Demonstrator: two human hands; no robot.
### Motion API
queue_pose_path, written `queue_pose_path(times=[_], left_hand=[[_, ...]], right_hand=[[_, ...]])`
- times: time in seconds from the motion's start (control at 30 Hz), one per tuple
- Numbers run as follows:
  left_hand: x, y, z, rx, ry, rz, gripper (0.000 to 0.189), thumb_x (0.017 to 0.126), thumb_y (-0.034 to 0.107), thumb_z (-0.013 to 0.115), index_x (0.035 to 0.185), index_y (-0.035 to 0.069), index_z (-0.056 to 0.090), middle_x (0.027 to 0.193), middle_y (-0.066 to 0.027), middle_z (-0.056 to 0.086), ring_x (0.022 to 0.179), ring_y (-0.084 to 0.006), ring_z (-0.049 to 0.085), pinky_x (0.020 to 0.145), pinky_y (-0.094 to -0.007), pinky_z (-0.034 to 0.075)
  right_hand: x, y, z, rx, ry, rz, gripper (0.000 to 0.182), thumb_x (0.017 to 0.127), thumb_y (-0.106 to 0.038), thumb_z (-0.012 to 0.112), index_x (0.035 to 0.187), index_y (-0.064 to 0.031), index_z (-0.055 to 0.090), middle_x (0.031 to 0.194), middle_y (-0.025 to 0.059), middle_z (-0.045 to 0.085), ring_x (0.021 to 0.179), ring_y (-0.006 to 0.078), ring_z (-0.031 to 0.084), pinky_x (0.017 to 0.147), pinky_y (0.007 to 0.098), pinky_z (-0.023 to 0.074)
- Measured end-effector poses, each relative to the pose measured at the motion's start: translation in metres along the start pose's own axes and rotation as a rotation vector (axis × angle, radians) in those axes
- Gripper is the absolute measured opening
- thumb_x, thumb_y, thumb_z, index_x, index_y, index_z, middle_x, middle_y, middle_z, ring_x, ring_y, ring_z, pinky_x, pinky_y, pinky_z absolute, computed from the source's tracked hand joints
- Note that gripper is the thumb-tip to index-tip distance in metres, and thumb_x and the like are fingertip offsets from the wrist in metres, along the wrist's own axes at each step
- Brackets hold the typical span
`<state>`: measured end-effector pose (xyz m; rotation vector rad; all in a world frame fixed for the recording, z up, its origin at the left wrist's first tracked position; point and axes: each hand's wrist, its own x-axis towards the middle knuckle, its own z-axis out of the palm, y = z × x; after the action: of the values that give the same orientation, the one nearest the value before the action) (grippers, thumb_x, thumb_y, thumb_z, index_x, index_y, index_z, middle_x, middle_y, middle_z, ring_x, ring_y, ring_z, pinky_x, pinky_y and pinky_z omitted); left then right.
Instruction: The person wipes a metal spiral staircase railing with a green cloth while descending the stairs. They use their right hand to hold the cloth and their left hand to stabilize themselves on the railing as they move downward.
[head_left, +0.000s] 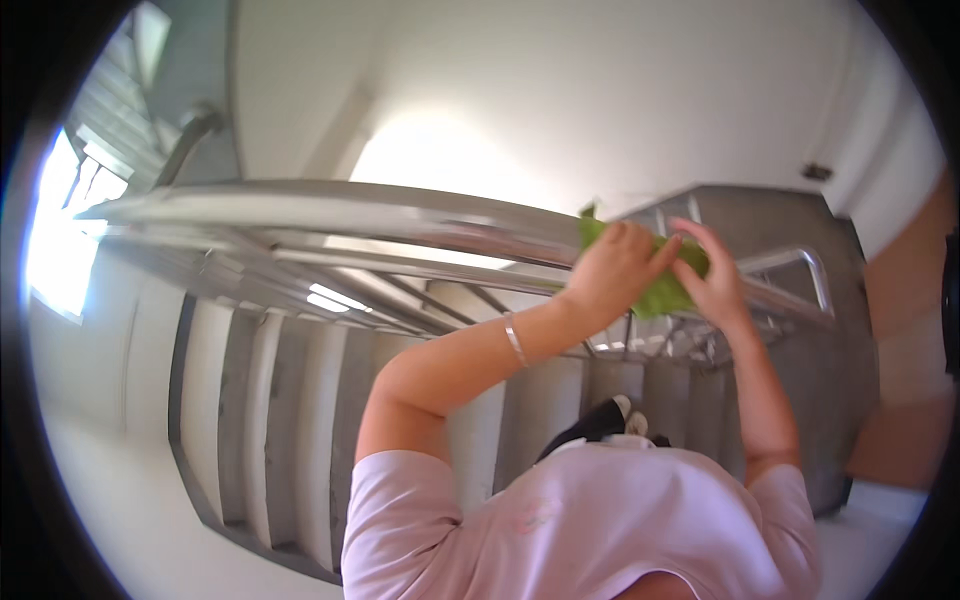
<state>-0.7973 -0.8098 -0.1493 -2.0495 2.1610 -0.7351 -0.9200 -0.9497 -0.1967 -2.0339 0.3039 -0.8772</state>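
Note:
A green cloth (664, 295) lies over the metal handrail (450, 217) of a staircase, between my two hands. My left hand (615, 262), with a bracelet on its wrist, rests on the cloth with the fingers pointing right. On the cloth's right side is my right hand (709, 277), its thumb and fingers spread around the edge and close to the left fingertips. Blur and the cloth hide how firmly either hand grips. The cloth covers part of the rail.
Grey stair steps (300, 435) run below the railing, and my shoes (628, 412) stand on them. A landing (817, 217) lies at the right, with a bent rail end (814, 277) near it. A pale wall (600, 97) rises beyond. At the far left is a bright window (64, 225).

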Motion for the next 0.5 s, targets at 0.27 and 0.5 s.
queue_pose_path(times=[0.27,0.5], left_hand=[[-0.128,-0.153,-0.101,0.016,0.014,-0.203,0.072,0.062,0.025,0.078,0.128,0.018,0.048,0.116,-0.0105,0.053,0.113,-0.0290,0.049,0.097,-0.0414,0.040],[-0.246,-0.278,-0.225,0.343,0.058,-0.694,0.080,0.047,0.013,0.082,0.121,0.014,0.053,0.121,-0.0081,0.052,0.120,-0.0308,0.044,0.104,-0.0423,0.034]], right_hand=[[-0.028,0.038,-0.017,0.055,0.292,0.229,0.029,0.088,0.001,0.051,0.116,-0.0032,0.056,0.105,0.0081,0.061,0.098,0.0158,0.058,0.086,0.0280,0.0445],[-0.040,0.037,-0.005,-0.170,0.258,0.105,0.018,0.086,0.002,0.052,0.103,-0.0005,0.060,0.100,0.0086,0.059,0.089,0.0174,0.058,0.081,0.0285,0.0454]])
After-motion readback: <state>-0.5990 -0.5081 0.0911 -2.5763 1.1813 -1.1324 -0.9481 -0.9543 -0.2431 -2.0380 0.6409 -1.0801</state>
